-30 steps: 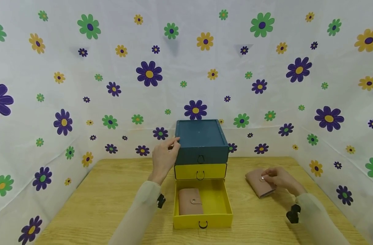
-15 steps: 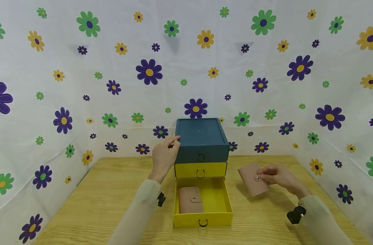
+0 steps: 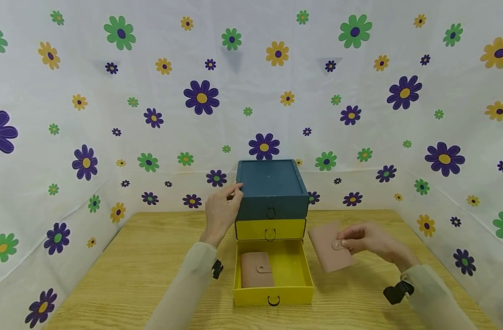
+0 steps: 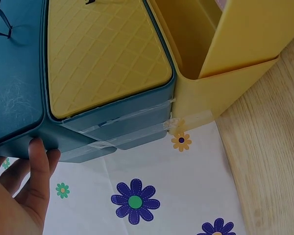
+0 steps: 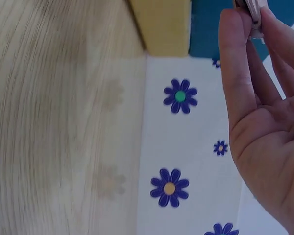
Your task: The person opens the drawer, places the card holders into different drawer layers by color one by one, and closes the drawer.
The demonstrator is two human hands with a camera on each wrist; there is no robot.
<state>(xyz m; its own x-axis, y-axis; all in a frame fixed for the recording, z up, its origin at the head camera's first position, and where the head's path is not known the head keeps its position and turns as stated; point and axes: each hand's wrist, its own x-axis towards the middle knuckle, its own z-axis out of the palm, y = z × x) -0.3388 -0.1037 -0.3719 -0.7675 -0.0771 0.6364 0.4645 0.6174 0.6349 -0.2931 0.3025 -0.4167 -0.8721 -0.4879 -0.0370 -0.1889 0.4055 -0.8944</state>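
My right hand (image 3: pixel 368 240) pinches a pink snap-strap wallet (image 3: pixel 327 252) by its edge at the snap. The wallet hangs tilted above the table, just right of the pulled-out bottom drawer (image 3: pixel 292 295). Only an edge of it shows between thumb and fingers in the right wrist view. A second pink wallet (image 3: pixel 251 270) lies in the left part of that yellow drawer. My left hand (image 3: pixel 222 211) rests its fingertips on the left side of the drawer unit (image 3: pixel 272 181); in the left wrist view the fingers (image 4: pixel 38 161) press against its blue wall.
The unit's yellow middle drawer (image 3: pixel 255 230) and blue top drawer (image 3: pixel 251 208) are pushed in, each with a dark ring pull. A wooden table (image 3: pixel 152 266) carries the unit. Flower-printed white cloth (image 3: pixel 251 68) encloses the back and sides.
My right hand has lifted the wallet off the table and carried it left toward the bottom drawer. My left hand has stayed on the unit's side.
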